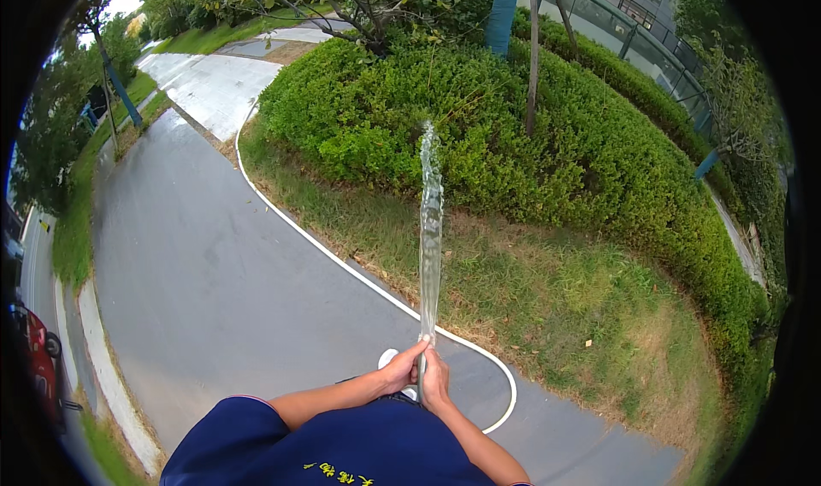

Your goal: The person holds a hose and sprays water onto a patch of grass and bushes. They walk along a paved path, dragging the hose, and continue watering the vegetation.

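Both of my hands are together in front of my waist, around the end of a hose (421, 383). My left hand (402, 365) grips it from the left, its thumb up by the outlet. From the right, my right hand (436, 374) closes around the same end. A thick stream of clear water (431, 229) shoots forward from there over the grass strip (545, 280) and breaks up in front of the clipped hedge (385, 126). A white hose length (308, 237) curves over the paving, its link to the held end hidden by my body.
Grey paving (211, 261) runs ahead on the left. A blue-wrapped tree trunk (504, 14) and a wooden pole (532, 69) rise from the hedge. A kerb (115, 377) and a red vehicle (42, 364) are at far left. A fence (632, 40) stands behind the hedge.
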### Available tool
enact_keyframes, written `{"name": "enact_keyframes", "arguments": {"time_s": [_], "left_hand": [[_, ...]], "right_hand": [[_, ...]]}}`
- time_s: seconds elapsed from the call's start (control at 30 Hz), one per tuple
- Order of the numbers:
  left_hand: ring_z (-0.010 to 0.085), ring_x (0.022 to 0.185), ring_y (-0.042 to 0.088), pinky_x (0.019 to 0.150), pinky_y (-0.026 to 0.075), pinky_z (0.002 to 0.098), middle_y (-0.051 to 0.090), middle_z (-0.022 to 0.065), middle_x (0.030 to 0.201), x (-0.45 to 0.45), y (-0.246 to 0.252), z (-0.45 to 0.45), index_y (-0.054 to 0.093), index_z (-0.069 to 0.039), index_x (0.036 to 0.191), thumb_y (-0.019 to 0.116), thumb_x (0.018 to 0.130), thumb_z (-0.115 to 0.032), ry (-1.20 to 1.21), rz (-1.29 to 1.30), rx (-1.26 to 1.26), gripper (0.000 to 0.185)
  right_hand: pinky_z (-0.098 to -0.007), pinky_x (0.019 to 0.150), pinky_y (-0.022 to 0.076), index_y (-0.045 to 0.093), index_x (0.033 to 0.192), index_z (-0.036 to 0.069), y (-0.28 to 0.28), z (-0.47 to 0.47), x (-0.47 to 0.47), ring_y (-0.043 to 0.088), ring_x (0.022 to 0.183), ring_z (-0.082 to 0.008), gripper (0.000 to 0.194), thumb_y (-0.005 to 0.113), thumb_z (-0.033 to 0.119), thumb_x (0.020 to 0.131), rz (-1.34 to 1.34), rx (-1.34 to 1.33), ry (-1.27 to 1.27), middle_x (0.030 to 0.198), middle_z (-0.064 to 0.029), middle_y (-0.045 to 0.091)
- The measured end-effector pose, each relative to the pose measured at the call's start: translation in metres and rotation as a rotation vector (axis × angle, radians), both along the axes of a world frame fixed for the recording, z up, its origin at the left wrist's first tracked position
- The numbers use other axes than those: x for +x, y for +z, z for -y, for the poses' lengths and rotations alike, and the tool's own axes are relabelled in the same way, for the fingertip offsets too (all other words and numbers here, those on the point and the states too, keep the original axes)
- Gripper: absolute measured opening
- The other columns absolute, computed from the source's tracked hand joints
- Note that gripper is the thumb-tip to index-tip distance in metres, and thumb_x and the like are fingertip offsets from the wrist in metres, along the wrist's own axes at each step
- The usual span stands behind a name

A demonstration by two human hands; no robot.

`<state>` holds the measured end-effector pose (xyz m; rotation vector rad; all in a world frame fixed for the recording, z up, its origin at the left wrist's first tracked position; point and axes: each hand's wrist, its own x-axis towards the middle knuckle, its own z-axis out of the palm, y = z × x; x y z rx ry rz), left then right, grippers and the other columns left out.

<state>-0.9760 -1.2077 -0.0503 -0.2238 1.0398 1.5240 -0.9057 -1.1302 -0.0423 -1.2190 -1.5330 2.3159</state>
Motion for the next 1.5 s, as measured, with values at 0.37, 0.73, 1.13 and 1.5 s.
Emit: {"name": "enact_keyframes", "arguments": {"time_s": [0.37,0.73,1.13,1.5], "left_hand": [[0.0114,0.086,0.044,0.091,0.036,0.0369,0.045,-0.0034,0.088,0.017,-0.007,0.047,0.052,-0.016,0.091,0.066,0.087,-0.036,-0.115,-0.045,0.135,0.025],[0.0103,0.071,0.052,0.065,0.044,0.0259,0.051,-0.0015,0.079,0.003,-0.072,0.047,0.051,-0.01,0.087,0.064,0.077,-0.009,-0.54,-0.187,0.047,0.016],[0.0152,0.064,0.063,0.053,0.051,0.0272,0.065,0.0077,0.076,-0.056,-0.033,0.087,0.061,-0.002,0.088,0.065,0.08,-0.004,-0.565,-0.176,0.154,0.01],[0.0156,0.076,0.064,0.064,0.054,0.0282,0.066,0.0085,0.088,-0.085,-0.035,0.127,0.061,-0.001,0.098,0.066,0.078,-0.005,-0.485,-0.235,0.225,0.021]], "right_hand": [[-0.0288,0.052,0.0402,0.059,0.079,0.003,-0.013,0.024,0.015,0.05,0.055,-0.0133,0.035,0.05,0.032,0.096,-0.084,-0.066,-0.101,0.063,-0.004,0.053],[-0.0269,0.052,0.0418,0.06,0.083,-0.001,-0.014,0.02,-0.007,0.052,0.054,-0.0133,0.032,0.051,0.026,0.096,-0.037,-0.151,0.001,0.063,-0.006,0.057],[-0.0257,0.053,0.041,0.059,0.083,-0.002,-0.006,0.061,-0.06,0.052,0.056,-0.0132,0.03,0.052,0.024,0.096,0.094,-0.006,0.12,0.065,-0.0072,0.057],[-0.025,0.054,0.0429,0.059,0.087,-0.002,-0.007,0.09,-0.096,0.054,0.058,-0.013,0.026,0.053,0.022,0.096,0.091,-0.01,0.297,0.068,-0.0072,0.058]]}}
